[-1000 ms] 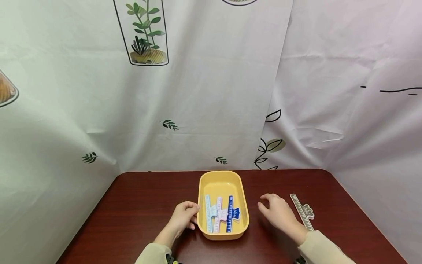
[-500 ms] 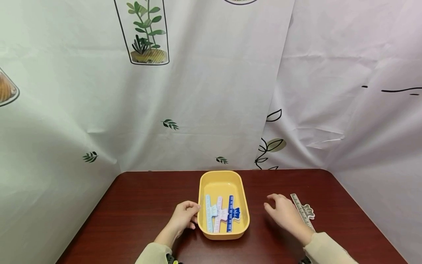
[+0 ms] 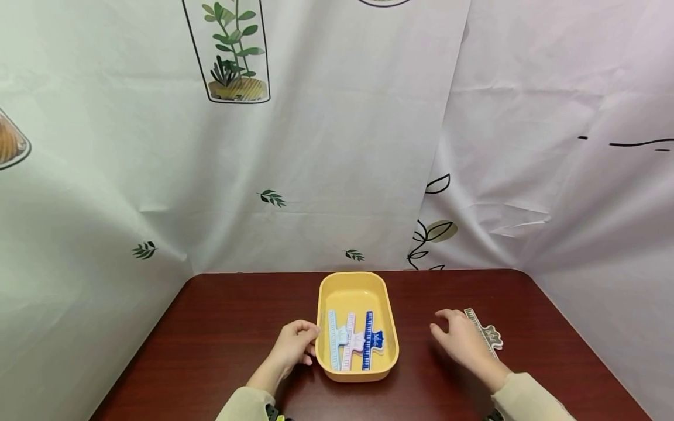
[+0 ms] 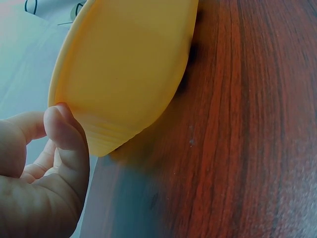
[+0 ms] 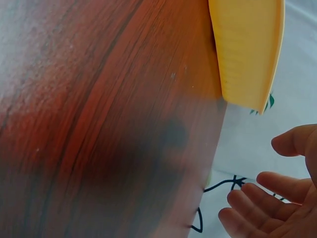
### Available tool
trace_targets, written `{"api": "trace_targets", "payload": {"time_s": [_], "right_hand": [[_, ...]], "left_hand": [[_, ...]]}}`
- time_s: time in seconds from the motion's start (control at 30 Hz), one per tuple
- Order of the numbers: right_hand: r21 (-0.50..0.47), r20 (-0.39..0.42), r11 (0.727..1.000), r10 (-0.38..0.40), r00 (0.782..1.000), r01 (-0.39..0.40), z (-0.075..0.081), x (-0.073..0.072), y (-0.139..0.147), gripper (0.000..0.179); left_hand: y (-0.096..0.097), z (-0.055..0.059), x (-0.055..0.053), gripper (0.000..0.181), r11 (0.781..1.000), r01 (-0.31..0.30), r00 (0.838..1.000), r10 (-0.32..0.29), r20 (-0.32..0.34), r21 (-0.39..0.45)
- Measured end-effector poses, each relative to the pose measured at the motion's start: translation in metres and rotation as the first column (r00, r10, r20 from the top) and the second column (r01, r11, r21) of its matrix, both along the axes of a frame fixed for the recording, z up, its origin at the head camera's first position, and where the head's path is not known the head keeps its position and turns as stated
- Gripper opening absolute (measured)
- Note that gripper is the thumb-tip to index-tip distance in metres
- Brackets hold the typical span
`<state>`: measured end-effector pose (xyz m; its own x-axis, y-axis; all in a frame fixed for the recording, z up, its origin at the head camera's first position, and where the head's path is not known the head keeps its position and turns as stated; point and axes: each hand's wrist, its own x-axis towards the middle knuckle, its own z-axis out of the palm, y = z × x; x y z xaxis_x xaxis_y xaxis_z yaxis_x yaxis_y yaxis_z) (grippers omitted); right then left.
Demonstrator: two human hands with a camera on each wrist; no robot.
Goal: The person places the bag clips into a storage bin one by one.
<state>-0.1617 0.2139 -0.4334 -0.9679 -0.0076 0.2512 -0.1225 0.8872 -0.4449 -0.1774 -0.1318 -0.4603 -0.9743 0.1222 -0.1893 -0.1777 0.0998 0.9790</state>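
Observation:
A yellow tray [image 3: 358,377] stands on the table, holding three ruler clips side by side: a light blue one [image 3: 334,342], a pink one [image 3: 348,342] and a dark blue one [image 3: 367,342]. My left hand [image 3: 289,351] pinches the tray's left rim; in the left wrist view the thumb [image 4: 62,126] lies against its edge. To the right of the tray my right hand [image 3: 463,345] hovers with relaxed, parted fingers and nothing in them. Just beyond it lies a grey-green ruler clip [image 3: 489,336], its lower end partly hidden by that hand and wrist.
The dark red-brown wooden table [image 3: 237,310] has rounded far corners. Behind it and at both sides hangs a white cloth [image 3: 326,146] printed with plants.
My right hand has moved to the right, away from the tray and closer to the grey-green ruler clip, covering more of it. The left hand and the tray have stayed put.

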Motion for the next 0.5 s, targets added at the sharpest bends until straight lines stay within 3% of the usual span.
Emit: {"api": "trace_targets", "payload": {"time_s": [0.37, 0.5], "right_hand": [[0.018, -0.011, 1.000, -0.025, 1.000, 0.025, 0.002, 0.003, 0.012, 0.040], [0.038, 0.029, 0.998, -0.047, 0.998, 0.046, 0.002, 0.003, 0.017, 0.046]], "left_hand": [[-0.001, -0.002, -0.002, 0.027, 1.000, 0.004, 1.000, -0.004, 0.005, -0.009], [-0.001, -0.001, -0.001, 0.027, 1.000, 0.005, 1.000, -0.005, 0.002, -0.011]]}}
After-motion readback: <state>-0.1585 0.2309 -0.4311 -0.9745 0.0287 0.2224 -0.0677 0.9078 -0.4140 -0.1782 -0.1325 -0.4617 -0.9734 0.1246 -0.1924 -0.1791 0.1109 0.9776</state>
